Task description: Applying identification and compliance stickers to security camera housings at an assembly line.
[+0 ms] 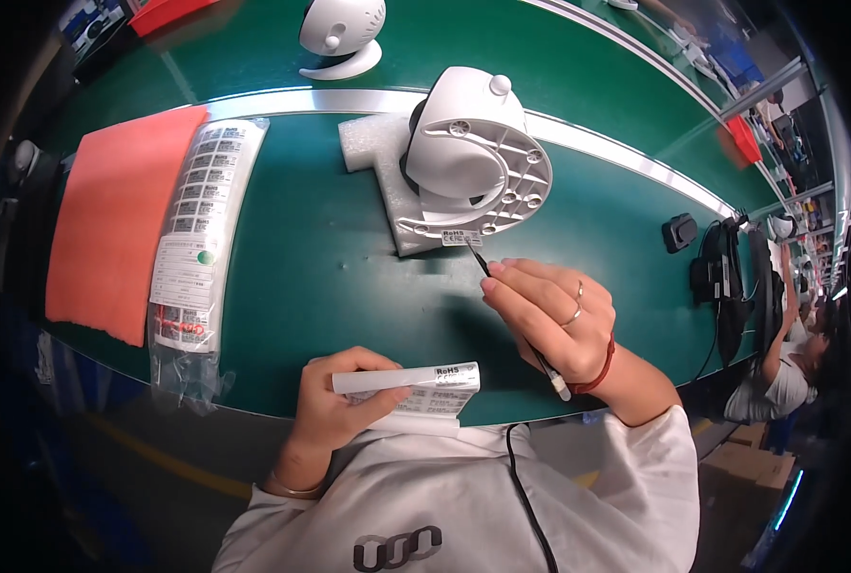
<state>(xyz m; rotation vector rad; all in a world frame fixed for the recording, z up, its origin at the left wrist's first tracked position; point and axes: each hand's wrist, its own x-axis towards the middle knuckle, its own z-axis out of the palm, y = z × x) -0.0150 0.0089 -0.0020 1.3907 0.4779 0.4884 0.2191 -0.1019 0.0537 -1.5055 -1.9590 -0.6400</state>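
My left hand (333,401), near the table's front edge, grips a folded sheet of labels (432,403) with small printed white stickers. The fingers of my right hand (551,310) are closed round a slim pen-like tool (546,371) with a dark pointed tip. At that tip is a small white label (461,238), beside the near edge of a white appliance (478,143). The appliance lies with the ribbed underside of its base showing. A white foam block (397,196) supports it; whether the label touches the base, I cannot tell.
A clear bag of label sheets (199,244) lies at the left beside an orange foam sheet (110,229). Another white appliance (341,29) stands beyond the pale rail (292,102). A small black object (679,232) and cables are at the right, with a co-worker (778,368) beyond.
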